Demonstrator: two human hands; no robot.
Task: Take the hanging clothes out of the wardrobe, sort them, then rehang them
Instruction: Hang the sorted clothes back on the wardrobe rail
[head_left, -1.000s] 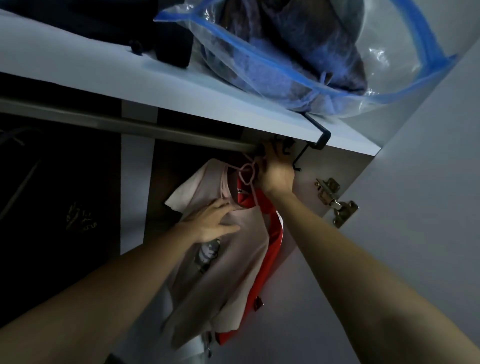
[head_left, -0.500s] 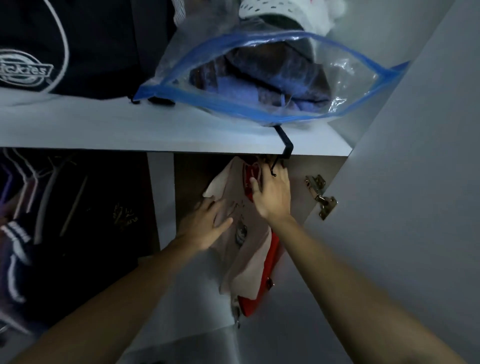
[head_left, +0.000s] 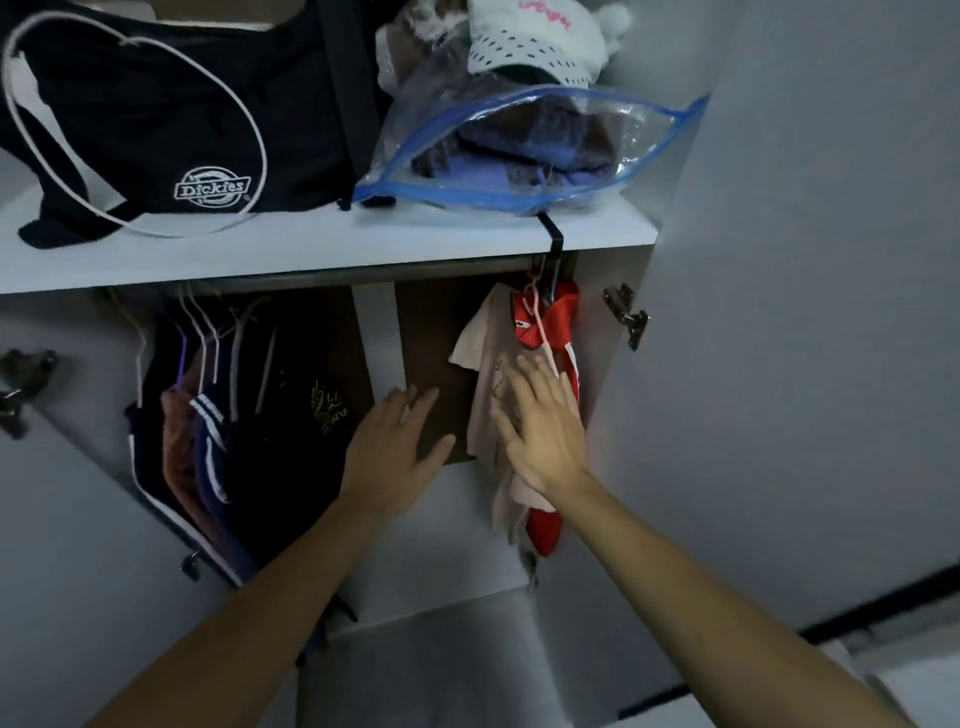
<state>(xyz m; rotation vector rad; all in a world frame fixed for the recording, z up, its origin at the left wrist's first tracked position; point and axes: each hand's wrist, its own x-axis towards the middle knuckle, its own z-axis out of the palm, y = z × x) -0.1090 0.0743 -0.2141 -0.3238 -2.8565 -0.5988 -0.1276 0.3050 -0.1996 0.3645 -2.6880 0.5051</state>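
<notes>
- Hanging at 1 o'clock from the rail (head_left: 363, 273): pale shirt (head_left: 485, 364) over red garment (head_left: 563, 317).
- Right hand (head_left: 545, 431) flat, fingers straight, against the shirt; left hand (head_left: 395, 447) spread, holding nothing.
- Judged light, limp, slippery; best taken by the pink hanger (head_left: 537, 317).

Home bedroom: wardrobe (head_left: 618, 395) with hanging clothes (head_left: 218, 441), shelf (head_left: 322, 249).

Dickies bag (head_left: 171, 124) beside zip bag (head_left: 519, 150) (shelf)
</notes>
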